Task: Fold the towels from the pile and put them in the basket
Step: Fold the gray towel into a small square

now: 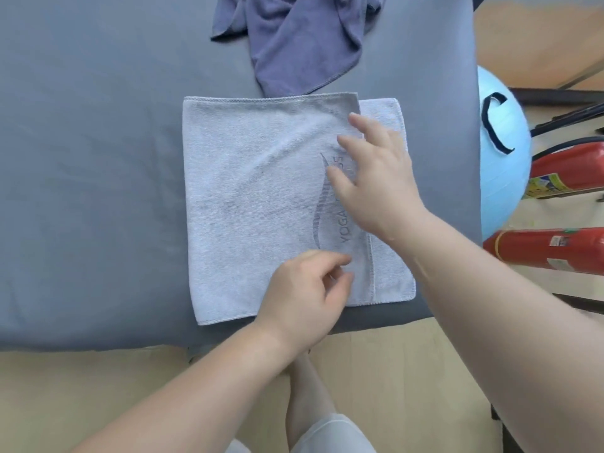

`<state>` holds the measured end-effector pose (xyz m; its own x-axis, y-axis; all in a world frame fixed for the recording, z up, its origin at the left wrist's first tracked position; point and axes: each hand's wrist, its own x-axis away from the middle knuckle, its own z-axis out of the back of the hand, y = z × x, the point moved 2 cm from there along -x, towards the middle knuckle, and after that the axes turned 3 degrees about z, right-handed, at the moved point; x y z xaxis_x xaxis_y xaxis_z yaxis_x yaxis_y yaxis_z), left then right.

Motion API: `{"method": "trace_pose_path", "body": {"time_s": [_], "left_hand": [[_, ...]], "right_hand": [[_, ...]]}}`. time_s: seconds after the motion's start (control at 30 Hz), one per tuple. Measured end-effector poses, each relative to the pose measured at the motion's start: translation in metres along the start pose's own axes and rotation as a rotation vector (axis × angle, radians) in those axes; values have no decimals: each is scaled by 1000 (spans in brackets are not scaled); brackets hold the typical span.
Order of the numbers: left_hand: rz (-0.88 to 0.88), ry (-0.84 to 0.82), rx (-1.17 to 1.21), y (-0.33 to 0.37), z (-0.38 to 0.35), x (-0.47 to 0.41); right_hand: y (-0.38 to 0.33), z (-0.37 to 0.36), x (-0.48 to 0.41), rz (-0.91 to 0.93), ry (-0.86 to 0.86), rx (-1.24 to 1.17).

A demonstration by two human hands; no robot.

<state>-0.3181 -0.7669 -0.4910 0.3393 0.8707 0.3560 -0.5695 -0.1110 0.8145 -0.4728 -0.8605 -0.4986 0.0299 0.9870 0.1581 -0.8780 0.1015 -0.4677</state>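
A light grey towel (pixel 248 204) with a printed logo lies folded on the grey padded table (pixel 81 191). Its upper layer stops short of the right edge, so a strip of the lower layer shows there. My right hand (pixel 376 181) lies flat on the upper layer near its right edge, fingers spread and straight. Near the towel's front right part, my left hand (pixel 304 295) has its fingers curled, thumb and fingertips pinching the edge of the upper layer. A darker blue-grey crumpled towel (pixel 300 40) sits at the table's far edge. No basket is in view.
A light blue exercise ball (pixel 503 152) stands right of the table. Two red fire extinguishers (pixel 549 250) lie on the wooden floor beside it. The table's front edge runs just under the towel, with my legs below it.
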Motion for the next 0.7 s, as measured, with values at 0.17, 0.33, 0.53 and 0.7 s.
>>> {"method": "trace_pose_path", "body": {"time_s": [0.17, 0.33, 0.53, 0.7], "left_hand": [[61, 295, -177, -34, 57, 8], [267, 422, -294, -76, 114, 20], [237, 185, -658, -104, 120, 35], [340, 110, -572, -107, 125, 24]], "right_hand": [[-45, -24, 14, 122, 67, 110], [-109, -56, -1, 236, -140, 26], [-158, -88, -27, 247, -330, 299], [-164, -97, -27, 173, -243, 370]]}}
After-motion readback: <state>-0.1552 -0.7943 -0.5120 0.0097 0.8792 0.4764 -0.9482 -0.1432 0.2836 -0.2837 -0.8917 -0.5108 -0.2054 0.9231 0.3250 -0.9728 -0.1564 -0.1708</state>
